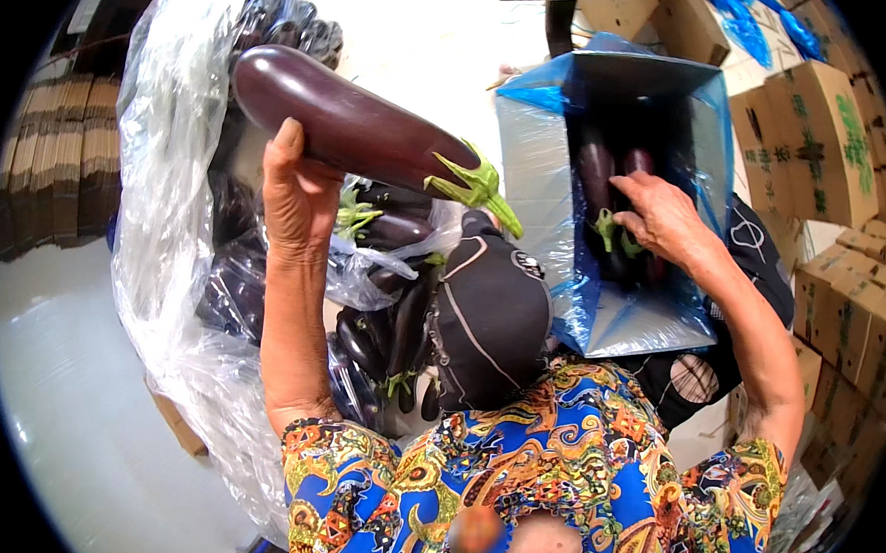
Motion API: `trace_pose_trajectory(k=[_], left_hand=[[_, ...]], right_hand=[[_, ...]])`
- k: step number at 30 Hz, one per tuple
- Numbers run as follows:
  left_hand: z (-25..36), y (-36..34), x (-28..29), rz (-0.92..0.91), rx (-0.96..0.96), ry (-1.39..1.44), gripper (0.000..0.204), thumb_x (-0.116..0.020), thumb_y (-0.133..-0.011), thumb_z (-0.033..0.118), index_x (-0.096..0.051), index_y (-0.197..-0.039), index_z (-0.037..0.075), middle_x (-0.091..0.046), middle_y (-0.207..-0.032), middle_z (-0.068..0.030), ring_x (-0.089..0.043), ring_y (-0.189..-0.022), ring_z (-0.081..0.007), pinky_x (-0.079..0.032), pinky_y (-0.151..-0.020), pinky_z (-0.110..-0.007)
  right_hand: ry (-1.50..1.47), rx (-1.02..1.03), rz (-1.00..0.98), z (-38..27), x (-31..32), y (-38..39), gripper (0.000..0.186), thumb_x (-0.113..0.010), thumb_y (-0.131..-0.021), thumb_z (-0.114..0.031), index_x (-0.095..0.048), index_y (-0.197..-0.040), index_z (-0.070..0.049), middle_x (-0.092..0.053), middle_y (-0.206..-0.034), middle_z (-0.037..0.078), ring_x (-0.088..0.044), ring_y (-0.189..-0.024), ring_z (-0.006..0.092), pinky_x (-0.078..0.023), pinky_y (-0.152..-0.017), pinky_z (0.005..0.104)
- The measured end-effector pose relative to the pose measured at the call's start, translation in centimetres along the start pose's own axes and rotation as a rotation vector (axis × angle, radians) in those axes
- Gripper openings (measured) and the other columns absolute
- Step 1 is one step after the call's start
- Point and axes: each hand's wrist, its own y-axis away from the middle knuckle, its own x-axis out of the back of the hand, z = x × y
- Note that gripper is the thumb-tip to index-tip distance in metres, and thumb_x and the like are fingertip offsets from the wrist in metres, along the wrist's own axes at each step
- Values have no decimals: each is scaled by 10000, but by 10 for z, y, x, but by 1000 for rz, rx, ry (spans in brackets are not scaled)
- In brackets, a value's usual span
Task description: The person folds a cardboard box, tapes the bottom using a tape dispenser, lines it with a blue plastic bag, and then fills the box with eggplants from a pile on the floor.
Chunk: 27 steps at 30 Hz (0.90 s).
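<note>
Eggplant (356,120) held; left fingers (321,177) beneath

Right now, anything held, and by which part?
Left grip: eggplant, near its rounded, stemless end. Right grip, reaching into the box: can't tell.

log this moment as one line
left hand: holding large eggplant | right hand: at eggplants inside blue-lined box | left side: clear plastic
</note>
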Motion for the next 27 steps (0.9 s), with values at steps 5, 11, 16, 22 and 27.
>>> trace_pose_trajectory(k=[5, 11, 16, 22, 27], left_hand=[[-24, -9, -47, -142, 75, -185, 455, -683, -903, 282, -550, -1239, 6, -640, -1153, -86, -633, -1057, -195, -506, -940, -340], [-39, -13, -91, -181, 50, -393, 512, -681, -892, 288, -524, -1281, -7, -621, -1126, -76, -612, -994, -155, -489, -893, -286], [-47, -16, -115, -269, 113, -492, 552, -710, -860, 330, -533, -1265, -1, -630, -1075, -81, -629, -909, -150, -500, -737, -247], [-57, -11, -147, -272, 106, -880, 723, -751, -779, 460, -523, -1297, 11, -631, -1049, -126, -631, -899, -187, -489, -657, -278], [-84, -20, -143, -359, 32, -903, 936, -777, -770, 443, -324, -1487, 49, -600, -1189, -203, -656, -1001, -269, -566, -690, -313]], right_hand=[[422, -14, 0, 4, -4, -3, 654, -738, -789, -197, -467, -1369, -65, -656, -887, 146, -660, -816, 319, -532, -667, 435], [392, 131, 311, 19, -16, -7, 208, -652, -754, -106, -615, -946, -36, -655, -901, 158, -651, -893, 296, -541, -714, 419], [7, -102, 202, -16, -33, -41, 709, -704, -859, -321, -396, -1359, 77, -648, -1000, 288, -649, -953, 420, -535, -814, 487], [-50, -253, 56, -23, -39, -69, 903, -691, -832, -345, -221, -1485, 66, -662, -978, 313, -660, -906, 469, -527, -822, 506], [3, -285, 3, -22, -42, -81, 906, -662, -810, -346, -207, -1486, 50, -677, -990, 305, -679, -907, 440, -527, -830, 509]])
